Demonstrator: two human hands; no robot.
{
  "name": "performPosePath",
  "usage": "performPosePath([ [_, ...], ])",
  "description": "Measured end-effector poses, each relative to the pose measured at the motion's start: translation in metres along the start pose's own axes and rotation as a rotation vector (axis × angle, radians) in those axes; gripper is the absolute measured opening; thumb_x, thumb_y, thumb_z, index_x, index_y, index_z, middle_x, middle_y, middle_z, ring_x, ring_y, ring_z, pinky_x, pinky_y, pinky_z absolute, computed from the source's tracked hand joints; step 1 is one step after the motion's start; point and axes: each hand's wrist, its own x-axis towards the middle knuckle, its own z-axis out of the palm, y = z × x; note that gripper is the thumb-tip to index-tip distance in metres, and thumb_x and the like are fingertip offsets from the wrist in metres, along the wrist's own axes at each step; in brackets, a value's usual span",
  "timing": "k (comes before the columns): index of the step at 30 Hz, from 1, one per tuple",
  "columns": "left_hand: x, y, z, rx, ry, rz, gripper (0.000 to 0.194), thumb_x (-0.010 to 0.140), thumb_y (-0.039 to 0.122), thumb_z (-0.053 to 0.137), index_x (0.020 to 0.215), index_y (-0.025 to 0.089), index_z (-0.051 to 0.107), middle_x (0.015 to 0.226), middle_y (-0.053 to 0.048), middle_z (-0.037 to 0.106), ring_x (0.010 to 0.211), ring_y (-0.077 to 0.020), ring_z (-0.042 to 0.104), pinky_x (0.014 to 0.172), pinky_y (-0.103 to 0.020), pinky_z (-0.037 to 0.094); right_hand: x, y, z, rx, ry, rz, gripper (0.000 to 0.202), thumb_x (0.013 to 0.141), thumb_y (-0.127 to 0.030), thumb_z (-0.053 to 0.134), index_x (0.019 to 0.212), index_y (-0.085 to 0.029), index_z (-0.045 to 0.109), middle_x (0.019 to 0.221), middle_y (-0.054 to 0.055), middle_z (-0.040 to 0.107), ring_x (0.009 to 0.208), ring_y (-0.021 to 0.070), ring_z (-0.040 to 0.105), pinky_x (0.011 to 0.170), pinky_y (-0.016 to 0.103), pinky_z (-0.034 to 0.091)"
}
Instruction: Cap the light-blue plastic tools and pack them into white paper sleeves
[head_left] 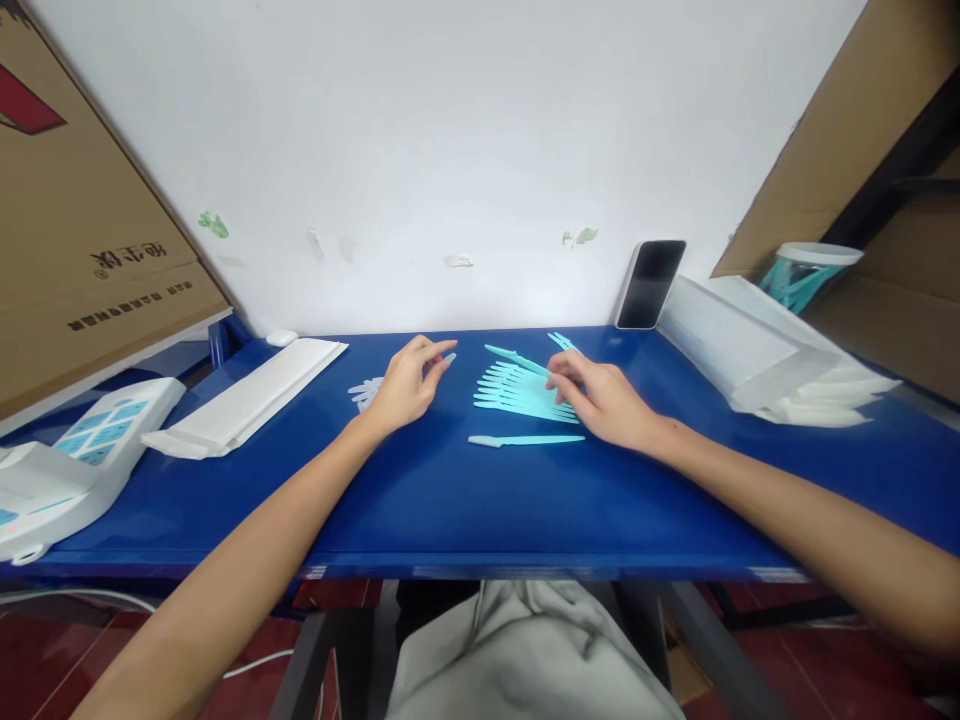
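Note:
My left hand [409,385] is pinched on a small translucent blade cap [449,359], between thumb and forefinger. Partly hidden behind that hand lies a pile of similar caps [364,390]. In my right hand [600,395] is a turquoise eyebrow razor [517,358], gripped near its handle and tilted, with its head pointing left. Below it on the table several more turquoise razors [517,390] lie fanned side by side, their right ends partly covered by my right hand. Closer to me a single razor [536,440] lies flat, with a whitish cover over its left end.
The blue table [450,510] meets a white wall. Further razors [564,342] lie behind my right hand. A phone [651,285] leans on the wall, beside white packets [757,340] and a lidded tub [806,275]. Left are a white paper sleeve [247,395] and a white device [97,450].

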Motion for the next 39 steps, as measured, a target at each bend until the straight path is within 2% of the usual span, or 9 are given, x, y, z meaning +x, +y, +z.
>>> performPosePath([
  [5, 0.000, -0.001, 0.005, -0.084, -0.007, -0.076, 0.028, 0.098, 0.028, 0.050, 0.112, 0.018, 0.072, 0.093, -0.006, 0.065, 0.088, -0.0193, 0.063, 0.082, -0.032, 0.049, 0.000, 0.003, 0.001, -0.098, -0.036, -0.084, 0.019, 0.105, -0.030, 0.040, 0.108, -0.021, 0.056, 0.098, 0.008, 0.069, 0.081, 0.0205, 0.063, 0.075, 0.033, 0.047],
  [9, 0.000, -0.002, 0.007, -0.336, 0.007, -0.207, 0.022, 0.094, 0.037, 0.062, 0.102, 0.018, 0.066, 0.096, -0.007, 0.073, 0.092, -0.0210, 0.068, 0.078, -0.031, 0.049, -0.002, 0.004, 0.002, -0.111, -0.047, -0.094, 0.029, 0.106, -0.027, 0.036, 0.120, -0.021, 0.060, 0.110, 0.011, 0.068, 0.092, 0.0234, 0.065, 0.080, 0.037, 0.048],
  [13, 0.000, 0.003, 0.006, -0.590, -0.077, -0.298, 0.030, 0.086, 0.045, 0.075, 0.095, 0.017, 0.067, 0.092, -0.008, 0.077, 0.093, -0.0229, 0.073, 0.086, -0.034, 0.052, -0.002, 0.005, 0.003, -0.175, -0.035, -0.045, 0.035, 0.106, -0.032, 0.038, 0.124, -0.019, 0.065, 0.106, 0.011, 0.068, 0.090, 0.0240, 0.064, 0.082, 0.039, 0.048],
  [16, -0.002, 0.009, 0.007, -0.676, -0.112, -0.339, 0.035, 0.081, 0.048, 0.080, 0.092, 0.017, 0.069, 0.090, -0.008, 0.078, 0.093, -0.0236, 0.075, 0.088, -0.035, 0.054, -0.001, 0.005, 0.003, -0.184, -0.012, -0.003, 0.034, 0.105, -0.034, 0.041, 0.121, -0.019, 0.068, 0.103, 0.010, 0.068, 0.088, 0.0230, 0.064, 0.079, 0.037, 0.048],
  [25, -0.004, 0.021, 0.013, -0.622, -0.202, -0.291, 0.037, 0.080, 0.050, 0.080, 0.094, 0.016, 0.072, 0.088, -0.009, 0.078, 0.085, -0.0219, 0.074, 0.080, -0.033, 0.056, 0.000, 0.003, 0.002, -0.164, 0.010, -0.029, 0.033, 0.105, -0.036, 0.043, 0.118, -0.020, 0.070, 0.100, 0.009, 0.070, 0.085, 0.0220, 0.064, 0.077, 0.035, 0.047],
  [33, -0.006, 0.026, 0.013, -0.636, -0.259, -0.237, 0.033, 0.081, 0.044, 0.079, 0.095, 0.015, 0.078, 0.085, -0.009, 0.078, 0.074, -0.0178, 0.070, 0.073, -0.031, 0.056, -0.003, 0.001, 0.003, -0.179, 0.019, -0.078, 0.034, 0.106, -0.034, 0.041, 0.119, -0.020, 0.069, 0.104, 0.010, 0.070, 0.089, 0.0227, 0.065, 0.078, 0.036, 0.048],
  [39, -0.009, 0.033, 0.018, -0.666, -0.275, -0.245, 0.032, 0.080, 0.043, 0.080, 0.094, 0.014, 0.080, 0.084, -0.009, 0.079, 0.067, -0.0159, 0.067, 0.068, -0.030, 0.055, -0.008, 0.002, 0.009, -0.237, 0.022, -0.119, 0.034, 0.107, -0.032, 0.040, 0.119, -0.019, 0.068, 0.099, 0.009, 0.069, 0.080, 0.0200, 0.063, 0.071, 0.032, 0.046],
])
